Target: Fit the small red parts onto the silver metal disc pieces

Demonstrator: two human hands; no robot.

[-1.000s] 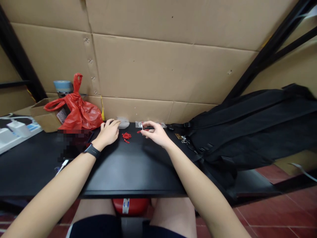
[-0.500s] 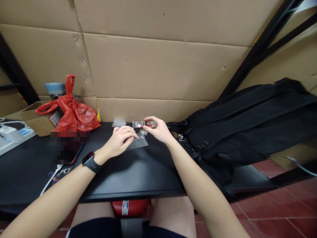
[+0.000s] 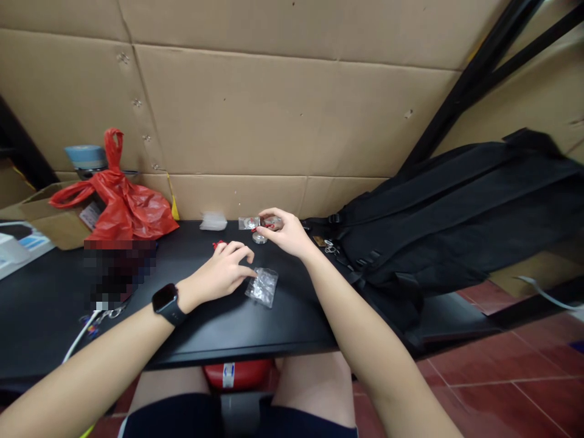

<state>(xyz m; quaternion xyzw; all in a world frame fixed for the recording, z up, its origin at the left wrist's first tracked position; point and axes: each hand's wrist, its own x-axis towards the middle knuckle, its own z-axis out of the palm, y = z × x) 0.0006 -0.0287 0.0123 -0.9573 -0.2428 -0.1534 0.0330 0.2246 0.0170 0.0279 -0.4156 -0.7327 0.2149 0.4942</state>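
My left hand (image 3: 228,272), a dark watch (image 3: 166,302) on its wrist, hovers low over the black table with its fingers apart. Its thumb tip is at the upper left corner of a small clear plastic bag (image 3: 263,287). Just beyond the knuckles shows a small red item (image 3: 219,244). Thumb and fingers of my right hand (image 3: 287,234) close round a small thing with red parts (image 3: 269,226), mostly hidden. Below those fingertips is a round, shiny, clear-looking object (image 3: 260,238). A clear packet (image 3: 247,223) lies behind it.
A stack of clear bags (image 3: 213,221) lies by the cardboard wall (image 3: 228,121). To the left are a red plastic bag (image 3: 132,207), a cardboard box (image 3: 59,225) and a power strip (image 3: 27,252). A black backpack (image 3: 433,213) fills the right side, beside metal rings (image 3: 331,246).
The clear plastic bag has come nearer the table's front edge. My left hand has moved slightly nearer with its fingers spread further. My right hand keeps its grip; the view has shifted slightly.
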